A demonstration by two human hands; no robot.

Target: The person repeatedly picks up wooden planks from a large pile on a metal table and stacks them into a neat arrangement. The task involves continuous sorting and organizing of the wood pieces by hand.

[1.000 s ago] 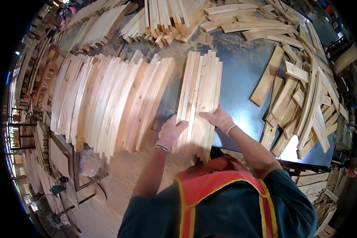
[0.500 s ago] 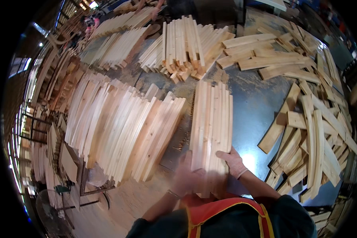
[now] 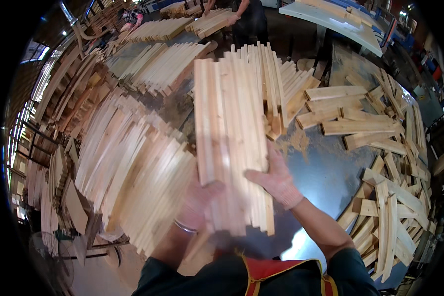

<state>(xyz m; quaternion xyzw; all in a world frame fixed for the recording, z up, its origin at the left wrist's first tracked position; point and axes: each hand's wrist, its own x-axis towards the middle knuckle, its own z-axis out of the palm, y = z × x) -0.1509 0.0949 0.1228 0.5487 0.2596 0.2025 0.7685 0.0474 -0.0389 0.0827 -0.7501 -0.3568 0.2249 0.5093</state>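
Between my two gloved hands is a bundle of wooden strips [image 3: 232, 113], set side by side with uneven ends. My left hand [image 3: 198, 203] grips its left side, thumb over the top, and is a little smeared by motion. On the right edge my right hand [image 3: 276, 181] is closed with its thumb lying on the strips. The bundle is held up in front of me and hides part of a stack of strips [image 3: 274, 84] behind it. To its left lies a long row of similar strips [image 3: 133, 163].
Loose boards [image 3: 385, 212] lie in a jumbled heap on the right of the dark metal table [image 3: 313, 170]. More strip rows [image 3: 165, 66] lie at the far left. Past them a co-worker's hands [image 3: 234, 18] touch other strips. A white-topped table [image 3: 335, 24] stands far right.
The bundle has moved up, away from me and somewhat left, and both hands have moved with it. My view has shifted, showing more of the co-worker and the far white-topped table.
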